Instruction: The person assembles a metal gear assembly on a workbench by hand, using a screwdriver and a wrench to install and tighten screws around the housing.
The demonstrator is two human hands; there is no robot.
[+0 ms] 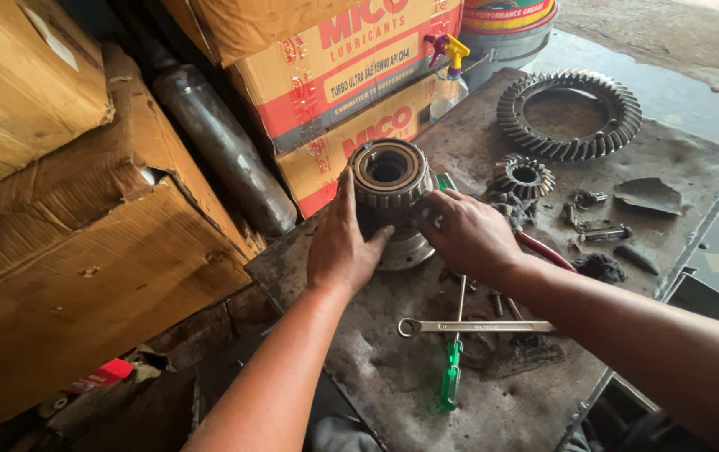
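Far left: crushed brown cardboard boxes stacked beside the bench, with a dull metal cylinder leaning between them and the red-and-tan printed cartons.
Left hand: laid flat against the left side of the gear housing, fingers pointing up along its wall, the grip pressing on it rather than wrapped round it.
Gear housing: upright near the back edge of the bench, a round greasy drum with a brass-coloured ring at its top opening, held between both hands.
Right hand: the grip clenched on the right side of the housing, fingertips on its ribbed wall (what the fingers pinch, if anything, is hidden).
Near front: a combination spanner lying flat, crossed by a green-handled screwdriver.
Right of the hands: a small bevel gear, loose bolts and a red-handled tool partly under the right wrist.
Far right: a large toothed ring gear flat on the bench, a spray bottle just behind it.
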